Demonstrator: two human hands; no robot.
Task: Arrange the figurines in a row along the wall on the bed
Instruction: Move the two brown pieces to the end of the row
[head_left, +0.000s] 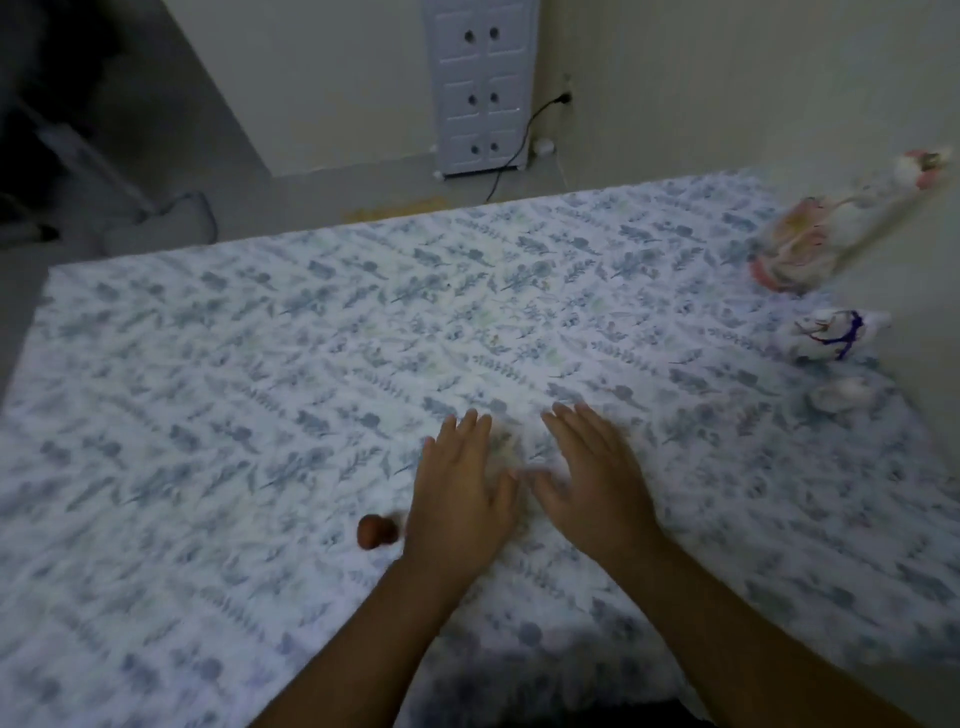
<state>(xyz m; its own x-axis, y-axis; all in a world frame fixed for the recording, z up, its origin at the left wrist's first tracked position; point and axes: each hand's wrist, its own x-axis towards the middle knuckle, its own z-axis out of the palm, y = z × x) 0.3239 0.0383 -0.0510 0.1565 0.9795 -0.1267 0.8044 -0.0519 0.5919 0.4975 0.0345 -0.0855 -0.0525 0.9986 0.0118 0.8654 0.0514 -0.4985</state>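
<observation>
A bed (260, 364) with a leaf-print sheet fills the view. Against the wall on the right stand three figurines: a tall pink-and-white one (795, 244), a white one with purple lines (836, 340), and a small white one (841, 397). A small brown figurine (375, 530) lies on the sheet just left of my left hand (460, 488). My right hand (592, 478) is beside the left, both palms down, fingers spread, holding nothing. The frame is blurred.
A white cabinet with round holes (480, 88) stands on the floor beyond the bed, with a black cable (514, 145) running from a wall plug. A grey object (166, 223) lies on the floor at the left.
</observation>
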